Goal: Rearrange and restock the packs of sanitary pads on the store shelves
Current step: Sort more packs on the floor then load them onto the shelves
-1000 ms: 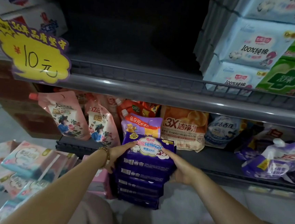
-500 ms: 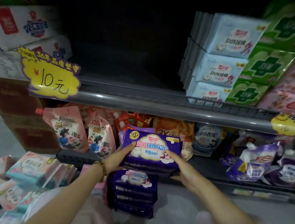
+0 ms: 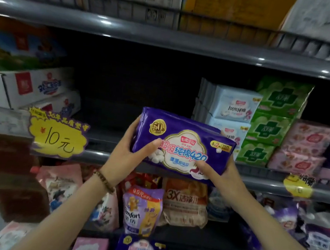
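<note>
I hold a purple pack of sanitary pads point(image 3: 182, 144) up in front of the middle shelf point(image 3: 97, 155). My left hand point(image 3: 131, 154) grips its left end, thumb on the front. My right hand point(image 3: 217, 173) grips its lower right corner. The pack tilts, its left end higher. Behind it the shelf's middle section is dark and bare. To its right stand stacks of light blue packs point(image 3: 231, 108), green packs point(image 3: 274, 122) and pink packs point(image 3: 306, 145). More purple packs point(image 3: 141, 249) sit at the bottom edge of the view.
A yellow 10-yuan price tag point(image 3: 57, 135) hangs on the shelf rail at left, with white cartons point(image 3: 29, 87) behind it. Detergent refill pouches point(image 3: 142, 208) fill the lower shelf. Pink packs point(image 3: 89, 247) lie low at left. An upper shelf point(image 3: 167, 39) holds boxes.
Both hands have lifted the top purple pack off the low stack up to the level of the middle shelf. The view has tilted upward.
</note>
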Demonstrator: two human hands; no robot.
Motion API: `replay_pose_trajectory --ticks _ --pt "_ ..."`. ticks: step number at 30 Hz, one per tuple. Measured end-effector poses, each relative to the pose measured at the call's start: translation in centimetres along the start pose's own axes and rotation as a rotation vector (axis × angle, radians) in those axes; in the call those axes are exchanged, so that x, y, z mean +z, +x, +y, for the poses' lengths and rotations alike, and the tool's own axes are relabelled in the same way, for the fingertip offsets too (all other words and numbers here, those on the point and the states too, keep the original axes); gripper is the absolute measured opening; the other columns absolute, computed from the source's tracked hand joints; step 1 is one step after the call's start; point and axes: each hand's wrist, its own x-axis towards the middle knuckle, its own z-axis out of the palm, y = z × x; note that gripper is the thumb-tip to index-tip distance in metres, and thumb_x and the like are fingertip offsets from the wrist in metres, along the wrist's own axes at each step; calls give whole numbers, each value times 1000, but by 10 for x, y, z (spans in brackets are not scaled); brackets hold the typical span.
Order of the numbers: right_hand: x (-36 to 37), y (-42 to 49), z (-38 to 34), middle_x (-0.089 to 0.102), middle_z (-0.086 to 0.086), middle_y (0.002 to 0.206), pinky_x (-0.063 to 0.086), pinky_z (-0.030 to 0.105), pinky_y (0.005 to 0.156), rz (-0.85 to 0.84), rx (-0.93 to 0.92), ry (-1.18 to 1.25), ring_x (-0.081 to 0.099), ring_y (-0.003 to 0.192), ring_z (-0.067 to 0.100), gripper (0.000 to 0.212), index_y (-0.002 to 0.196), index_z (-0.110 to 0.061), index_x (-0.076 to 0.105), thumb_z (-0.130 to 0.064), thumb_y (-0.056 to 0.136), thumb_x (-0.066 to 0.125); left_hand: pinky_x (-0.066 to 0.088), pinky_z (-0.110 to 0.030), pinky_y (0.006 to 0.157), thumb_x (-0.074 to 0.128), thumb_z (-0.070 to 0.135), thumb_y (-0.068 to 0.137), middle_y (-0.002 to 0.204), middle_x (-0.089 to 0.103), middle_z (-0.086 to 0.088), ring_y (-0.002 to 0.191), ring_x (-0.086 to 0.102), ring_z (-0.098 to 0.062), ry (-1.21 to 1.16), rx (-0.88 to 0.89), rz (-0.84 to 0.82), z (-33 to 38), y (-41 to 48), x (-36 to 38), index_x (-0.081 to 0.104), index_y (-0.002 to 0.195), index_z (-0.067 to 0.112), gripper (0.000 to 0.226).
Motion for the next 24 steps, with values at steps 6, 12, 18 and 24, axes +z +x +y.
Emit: replay_pose_trajectory --ticks 6,12,18,24 --pt "6 76 -7 53 -24 126 52 14 81 -118 -179 -123 59 109 -7 109 144 -42 13 -24 62 81 52 -12 70 77 32 60 116 63 14 97 64 5 208 80 -25 -1 69 -32 36 142 23 92" --pt "23 135 19 51 -25 125 52 17 87 -118 -209 -200 59 109 -7 109 144 -40 11 -23 65 85 53 -12 67 76 56 48 103 65 18 88 65 7 371 26 -44 -24 129 -44 43 114 44 75" --pt "30 173 65 53 -20 120 43 2 79 -110 -154 -284 57 104 -9 106 138 -36 18 -3 64 87 43 -14 93 74 76 34 127 42 22 114 50 5 532 -81 -176 -69 165 -55 2 149 37 142" --pt "29 165 92 48 -3 135 42 8 91 -120 22 -445 50 119 9 110 151 -22 13 -15 68 86 45 -22 97 73 76 46 141 45 6 112 53 -4 647 -159 -267 -106 164 -50 9 150 36 128"
